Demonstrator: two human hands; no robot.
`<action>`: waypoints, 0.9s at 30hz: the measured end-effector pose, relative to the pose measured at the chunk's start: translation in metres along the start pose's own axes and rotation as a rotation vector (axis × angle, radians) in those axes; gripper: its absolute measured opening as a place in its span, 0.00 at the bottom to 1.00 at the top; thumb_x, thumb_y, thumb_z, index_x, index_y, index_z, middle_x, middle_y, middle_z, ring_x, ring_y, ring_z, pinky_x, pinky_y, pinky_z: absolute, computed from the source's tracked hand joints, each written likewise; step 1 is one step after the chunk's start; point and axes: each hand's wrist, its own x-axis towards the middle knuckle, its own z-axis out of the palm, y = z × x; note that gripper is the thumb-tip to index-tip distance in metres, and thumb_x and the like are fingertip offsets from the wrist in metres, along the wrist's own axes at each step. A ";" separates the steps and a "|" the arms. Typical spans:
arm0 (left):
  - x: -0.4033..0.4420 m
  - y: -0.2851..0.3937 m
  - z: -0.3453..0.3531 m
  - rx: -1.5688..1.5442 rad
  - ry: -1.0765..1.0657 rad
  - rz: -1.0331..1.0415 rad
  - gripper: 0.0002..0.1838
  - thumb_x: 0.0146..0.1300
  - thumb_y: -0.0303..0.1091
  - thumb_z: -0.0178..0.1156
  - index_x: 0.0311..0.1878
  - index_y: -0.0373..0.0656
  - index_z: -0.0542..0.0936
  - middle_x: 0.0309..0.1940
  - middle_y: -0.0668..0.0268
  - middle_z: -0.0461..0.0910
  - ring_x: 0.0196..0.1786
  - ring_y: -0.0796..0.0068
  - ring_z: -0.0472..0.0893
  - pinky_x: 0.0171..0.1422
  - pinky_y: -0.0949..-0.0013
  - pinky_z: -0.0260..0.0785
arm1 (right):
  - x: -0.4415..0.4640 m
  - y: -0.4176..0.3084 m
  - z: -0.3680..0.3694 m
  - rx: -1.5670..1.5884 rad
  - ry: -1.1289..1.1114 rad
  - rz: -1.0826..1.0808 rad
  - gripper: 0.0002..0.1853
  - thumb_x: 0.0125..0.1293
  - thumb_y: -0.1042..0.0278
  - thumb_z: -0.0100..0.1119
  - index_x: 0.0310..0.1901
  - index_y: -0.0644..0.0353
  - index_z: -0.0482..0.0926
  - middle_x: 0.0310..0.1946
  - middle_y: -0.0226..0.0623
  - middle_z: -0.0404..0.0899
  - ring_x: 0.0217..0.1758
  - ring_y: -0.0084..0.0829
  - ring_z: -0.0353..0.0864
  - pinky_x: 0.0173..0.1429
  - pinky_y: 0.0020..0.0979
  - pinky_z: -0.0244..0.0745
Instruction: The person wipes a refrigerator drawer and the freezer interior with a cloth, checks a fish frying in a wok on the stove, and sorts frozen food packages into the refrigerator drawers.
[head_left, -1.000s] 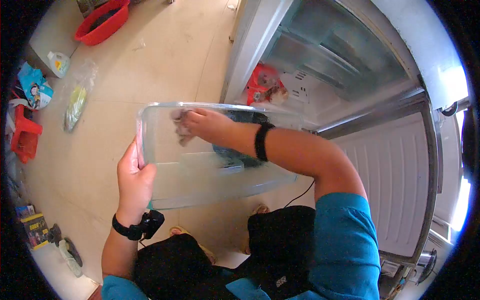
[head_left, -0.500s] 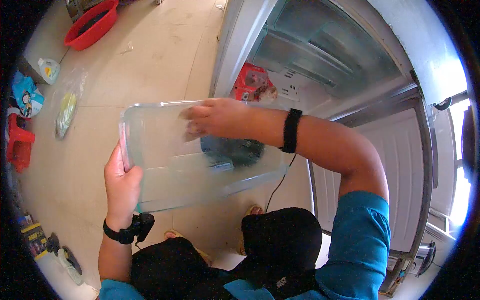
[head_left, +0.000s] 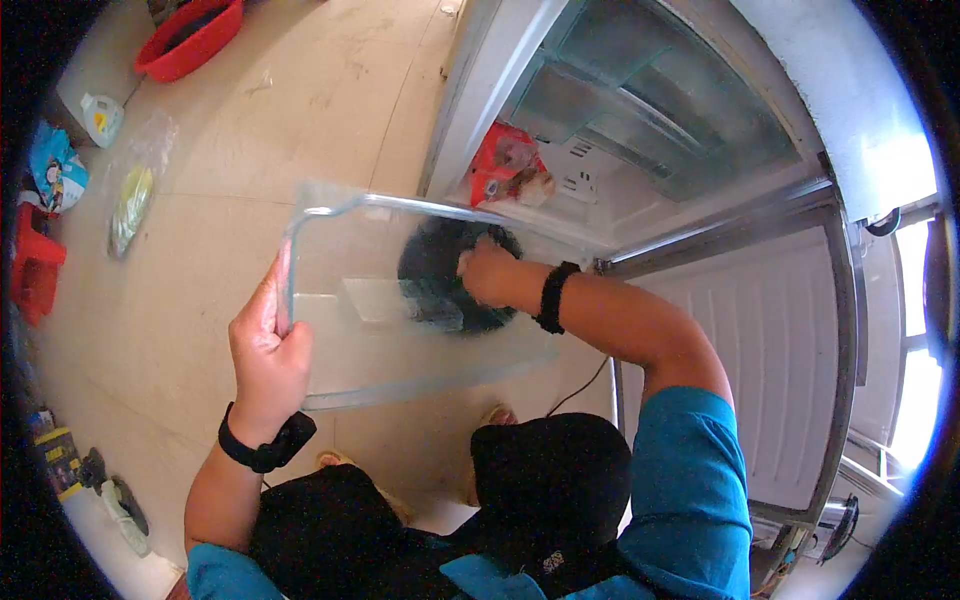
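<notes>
A clear plastic fridge drawer (head_left: 420,378) is held tilted in front of me. My left hand (head_left: 268,352) grips its left end, with the thumb on the near side and the fingers round the wall. Over the drawer's open inside is my right hand (head_left: 490,277), its fingers curled in; whatever they hold, if anything, is hidden. Behind that hand shows a dark round shape (head_left: 425,270), apparently seen through the clear plastic. A pale rectangular patch lies beside it. Black bands circle both wrists.
To the right stands an open fridge with clear compartment covers (head_left: 640,110), a red item (head_left: 503,160) inside and its open door (head_left: 745,350). On the tiled floor are a red basin (head_left: 190,40), a plastic bag (head_left: 137,195), a white jug (head_left: 102,120) and a red stool-like object (head_left: 35,265).
My right hand has moved right and down across the drawer, its fingers now curled. My left hand and the drawer's left end have shifted slightly right.
</notes>
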 end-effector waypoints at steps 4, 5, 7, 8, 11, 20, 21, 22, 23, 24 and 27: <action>0.009 -0.018 -0.012 -0.070 0.059 0.000 0.39 0.47 0.12 0.41 0.70 0.28 0.58 0.69 0.54 0.61 0.63 0.75 0.70 0.61 0.79 0.63 | -0.045 -0.004 -0.012 0.474 -0.040 -0.058 0.17 0.58 0.62 0.54 0.44 0.66 0.80 0.44 0.44 0.80 0.46 0.48 0.80 0.53 0.43 0.72; 0.011 -0.026 -0.018 -0.065 0.064 -0.001 0.39 0.47 0.12 0.41 0.70 0.28 0.58 0.69 0.54 0.61 0.63 0.75 0.70 0.61 0.79 0.63 | -0.070 0.008 -0.027 0.658 0.159 -0.089 0.17 0.58 0.64 0.54 0.46 0.66 0.79 0.45 0.43 0.81 0.46 0.46 0.80 0.53 0.41 0.73; 0.015 -0.039 -0.026 -0.237 0.150 -0.125 0.40 0.47 0.13 0.43 0.71 0.30 0.57 0.70 0.55 0.59 0.62 0.75 0.70 0.56 0.82 0.66 | -0.118 0.028 -0.038 1.113 0.657 -0.121 0.17 0.59 0.70 0.53 0.49 0.66 0.78 0.44 0.38 0.81 0.45 0.38 0.80 0.50 0.36 0.74; 0.018 -0.024 -0.028 -0.257 0.209 -0.284 0.41 0.46 0.14 0.44 0.71 0.32 0.57 0.70 0.56 0.60 0.55 0.78 0.74 0.48 0.83 0.67 | -0.137 0.034 -0.038 1.380 0.959 -0.118 0.17 0.59 0.73 0.52 0.50 0.66 0.77 0.42 0.33 0.81 0.43 0.33 0.80 0.48 0.33 0.74; 0.009 -0.045 -0.054 -0.329 0.171 -0.432 0.42 0.45 0.14 0.44 0.71 0.35 0.59 0.71 0.57 0.59 0.40 0.84 0.74 0.38 0.84 0.65 | -0.189 0.030 -0.053 1.321 1.349 0.356 0.19 0.63 0.78 0.46 0.56 0.66 0.73 0.45 0.31 0.78 0.46 0.23 0.75 0.50 0.25 0.71; -0.014 -0.055 -0.097 -0.414 0.224 -0.548 0.40 0.48 0.17 0.46 0.71 0.40 0.60 0.30 0.75 0.66 0.27 0.87 0.67 0.33 0.83 0.62 | -0.105 0.011 -0.006 1.702 1.991 0.519 0.19 0.66 0.76 0.45 0.59 0.63 0.65 0.49 0.32 0.72 0.52 0.24 0.69 0.57 0.27 0.66; -0.019 -0.061 -0.107 -0.507 0.240 -0.568 0.39 0.48 0.16 0.47 0.71 0.39 0.60 0.34 0.72 0.72 0.27 0.87 0.69 0.35 0.82 0.65 | -0.088 0.006 -0.002 1.914 1.962 0.514 0.19 0.65 0.75 0.46 0.58 0.63 0.65 0.48 0.33 0.71 0.52 0.26 0.70 0.57 0.28 0.67; -0.022 -0.054 -0.105 -0.489 0.243 -0.574 0.39 0.48 0.16 0.47 0.71 0.39 0.60 0.34 0.72 0.72 0.27 0.87 0.69 0.35 0.82 0.65 | -0.071 0.002 0.004 1.937 1.959 0.514 0.19 0.65 0.75 0.46 0.58 0.63 0.65 0.48 0.33 0.71 0.52 0.26 0.70 0.57 0.28 0.67; -0.025 -0.044 -0.096 -0.523 0.374 -0.604 0.37 0.50 0.17 0.48 0.69 0.39 0.62 0.32 0.72 0.72 0.28 0.87 0.70 0.36 0.82 0.65 | -0.055 -0.001 0.007 1.975 1.941 0.520 0.19 0.64 0.74 0.48 0.57 0.63 0.65 0.47 0.35 0.72 0.51 0.28 0.70 0.56 0.29 0.67; -0.029 -0.036 -0.093 -0.557 0.509 -0.632 0.34 0.52 0.18 0.50 0.67 0.39 0.63 0.31 0.73 0.72 0.28 0.86 0.71 0.36 0.83 0.65 | -0.041 -0.004 0.007 2.012 1.920 0.523 0.18 0.63 0.73 0.49 0.56 0.64 0.66 0.46 0.37 0.72 0.51 0.29 0.70 0.56 0.30 0.67; -0.051 -0.098 -0.145 -0.298 0.217 -0.518 0.22 0.55 0.21 0.53 0.56 0.39 0.71 0.28 0.73 0.72 0.29 0.85 0.73 0.37 0.80 0.68 | -0.021 -0.010 -0.037 1.839 1.835 0.383 0.17 0.61 0.72 0.53 0.51 0.64 0.67 0.42 0.43 0.73 0.48 0.37 0.73 0.54 0.36 0.69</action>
